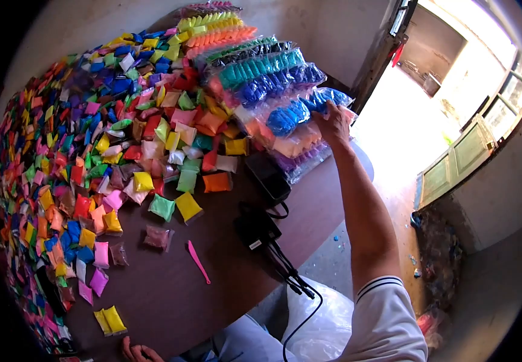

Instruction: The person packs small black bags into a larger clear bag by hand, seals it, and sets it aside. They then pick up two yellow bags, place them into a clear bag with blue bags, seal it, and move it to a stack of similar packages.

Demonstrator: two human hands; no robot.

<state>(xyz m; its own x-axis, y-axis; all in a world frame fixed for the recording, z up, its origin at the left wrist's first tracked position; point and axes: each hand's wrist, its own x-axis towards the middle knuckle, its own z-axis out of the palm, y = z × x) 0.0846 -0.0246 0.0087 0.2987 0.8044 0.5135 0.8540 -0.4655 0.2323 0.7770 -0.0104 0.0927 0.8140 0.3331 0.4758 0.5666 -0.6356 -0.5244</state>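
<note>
My right hand is stretched out to the far right of the table, its fingers bent onto a clear plastic bag of blue packets. The bag tops a row of similar clear bags, with dark blue packets and teal packets just behind it. At the bottom edge, my left hand shows only in part, fingers slightly curled and apart, holding nothing visible. Close above it lie joined yellow packets. A pink plastic stick lies mid-table.
A large heap of small coloured packets covers the table's left and back. A black box-like device and a black adapter with cables stand near the right edge. A white plastic sack is below the brown table. An open doorway is at right.
</note>
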